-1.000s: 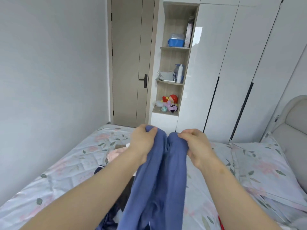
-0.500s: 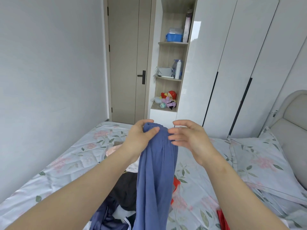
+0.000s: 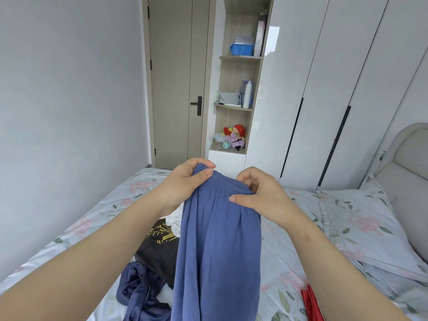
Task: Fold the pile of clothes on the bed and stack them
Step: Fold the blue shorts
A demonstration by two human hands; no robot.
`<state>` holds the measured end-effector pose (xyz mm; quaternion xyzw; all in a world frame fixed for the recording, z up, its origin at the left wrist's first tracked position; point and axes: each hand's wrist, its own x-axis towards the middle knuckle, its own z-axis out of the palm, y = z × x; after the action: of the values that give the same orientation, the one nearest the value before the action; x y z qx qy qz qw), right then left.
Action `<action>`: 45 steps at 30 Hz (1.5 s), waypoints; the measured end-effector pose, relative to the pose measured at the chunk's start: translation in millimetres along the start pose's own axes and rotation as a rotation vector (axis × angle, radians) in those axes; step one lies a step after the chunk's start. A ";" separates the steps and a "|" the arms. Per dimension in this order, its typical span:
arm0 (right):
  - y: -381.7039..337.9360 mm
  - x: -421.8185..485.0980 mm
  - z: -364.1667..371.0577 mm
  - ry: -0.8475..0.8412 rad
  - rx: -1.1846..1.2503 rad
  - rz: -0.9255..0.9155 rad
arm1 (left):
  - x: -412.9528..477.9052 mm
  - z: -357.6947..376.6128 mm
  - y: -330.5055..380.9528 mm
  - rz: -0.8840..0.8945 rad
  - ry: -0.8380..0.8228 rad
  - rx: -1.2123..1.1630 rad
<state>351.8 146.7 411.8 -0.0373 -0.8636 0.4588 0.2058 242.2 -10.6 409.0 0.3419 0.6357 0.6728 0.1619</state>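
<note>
I hold blue trousers [image 3: 217, 246] up in front of me over the bed [image 3: 76, 225]. My left hand [image 3: 185, 181] pinches the left end of their elastic waistband. My right hand [image 3: 259, 195] pinches the right end, thumb lying across the front. The legs hang straight down and leave the frame at the bottom. Behind and below them lies the pile: a black garment with a yellow print [image 3: 159, 244], a dark navy garment [image 3: 139, 290], some white cloth [image 3: 173, 218] and a red garment [image 3: 311, 302] at the lower right.
A floral pillow [image 3: 361, 223] and a padded headboard [image 3: 407, 158] are on the right. Beyond the bed stand white wardrobes [image 3: 324, 89], an open shelf with toys [image 3: 234, 137] and a closed door [image 3: 178, 82]. A grey wall runs along the left.
My hands have moved apart and spread the waistband, which was bunched together before. My right hand, loose half a second ago, now pinches the waistband's right end.
</note>
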 end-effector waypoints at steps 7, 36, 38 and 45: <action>11.6 -4.3 7.6 0.211 -0.301 -0.231 | -1.1 1.7 -5.5 0.065 0.009 0.175; -43.0 -124.0 -48.2 0.063 -0.292 0.007 | -60.3 48.3 15.6 0.016 -0.247 0.014; -40.5 -139.6 -57.7 0.087 -0.484 -0.013 | -70.3 60.7 22.8 0.072 -0.280 0.117; -45.9 -206.3 -106.3 0.155 0.051 0.226 | -110.9 114.7 48.6 0.237 -0.202 0.368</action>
<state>587.2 150.6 435.1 -0.1641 -0.8234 0.4967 0.2198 408.2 -4.4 422.9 0.5035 0.6836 0.5224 0.0795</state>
